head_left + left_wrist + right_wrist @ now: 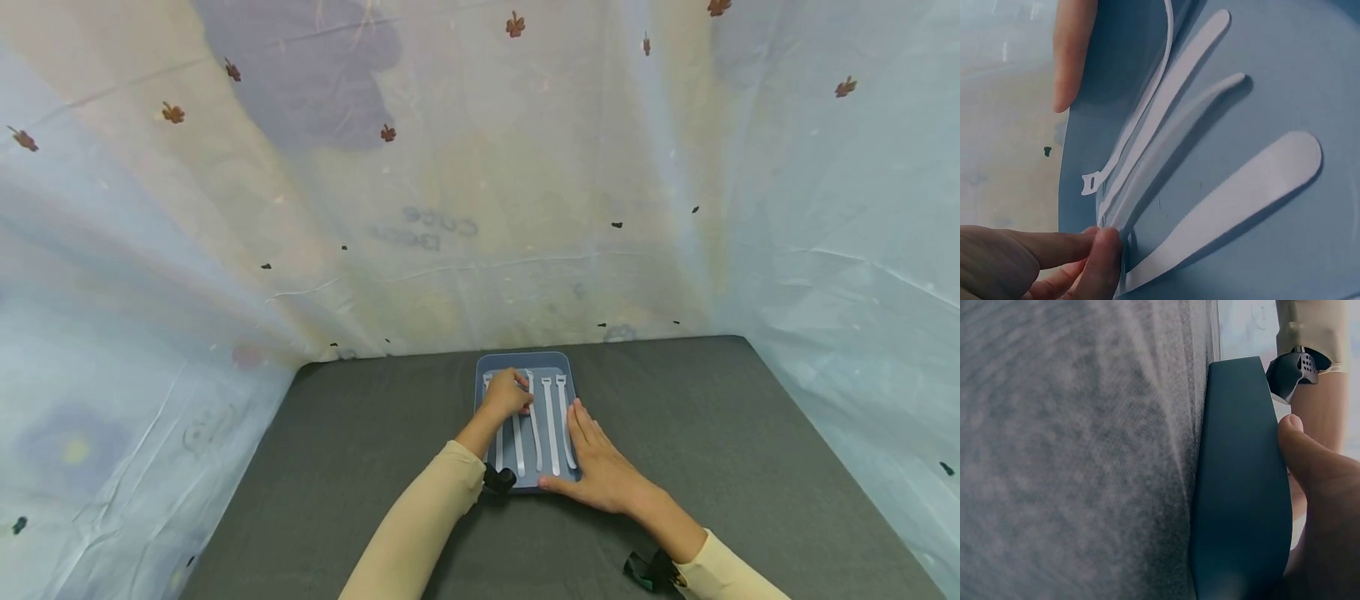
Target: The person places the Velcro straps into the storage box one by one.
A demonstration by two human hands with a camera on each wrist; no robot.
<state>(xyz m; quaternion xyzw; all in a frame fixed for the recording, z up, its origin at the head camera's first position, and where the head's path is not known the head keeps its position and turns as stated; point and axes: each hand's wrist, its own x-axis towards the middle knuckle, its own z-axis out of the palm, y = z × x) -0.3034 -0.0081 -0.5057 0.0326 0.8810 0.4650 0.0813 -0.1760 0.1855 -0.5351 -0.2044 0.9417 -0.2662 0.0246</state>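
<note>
Several white hook-and-loop cable ties (pixel 551 429) lie side by side in a shallow blue tray (pixel 525 358), slotted heads toward the far end. My left hand (pixel 504 393) reaches over the tray and pinches one cable tie (pixel 1179 128) near its head between thumb and fingertips. That head is hidden by the fingers. A wider-looking tie (pixel 1235 206) lies closest to the left wrist camera. My right hand (pixel 603 471) rests on the tray's near right corner, fingers straight along the right side, with the thumb (pixel 1297 440) on the near rim.
The tray stands on a table with a dark grey cloth (pixel 375 450), close to its far edge. A hanging printed sheet (pixel 480 208) encloses the table at the back and sides. Black wrist devices (pixel 498 478) sit at both cuffs.
</note>
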